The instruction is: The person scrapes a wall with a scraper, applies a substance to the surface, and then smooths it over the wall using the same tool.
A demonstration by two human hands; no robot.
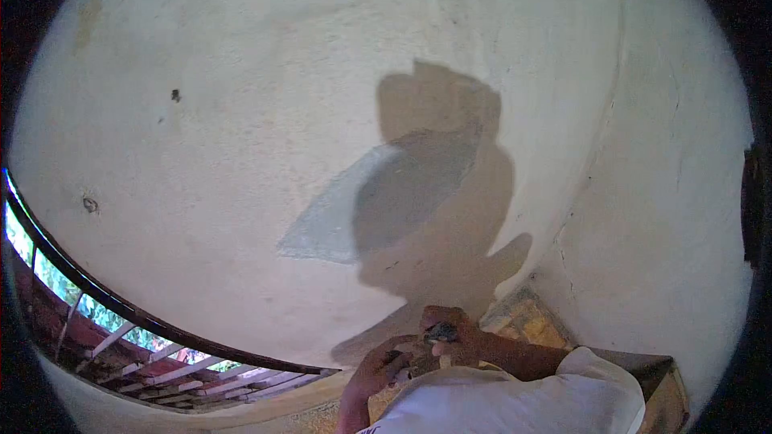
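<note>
Close in front of the white shirt [515,402], both my hands are together low in the view. My right hand [452,323] has its fingers curled around a small dark object [441,333], whose kind I cannot make out. Just to the left and a little lower, my left hand [384,368] is closed, its fingers bent toward the right hand. Something brownish shows between the two hands, too dim and small to name. Whether the left fingers grip it is hard to see.
A pale wall [241,112] carries a grey patch [330,225] and the shadow of a head and arms. Lower left, a barred window [145,362] shows greenery outside. Brown and yellowish box-like things [527,317] stand by the corner at right.
</note>
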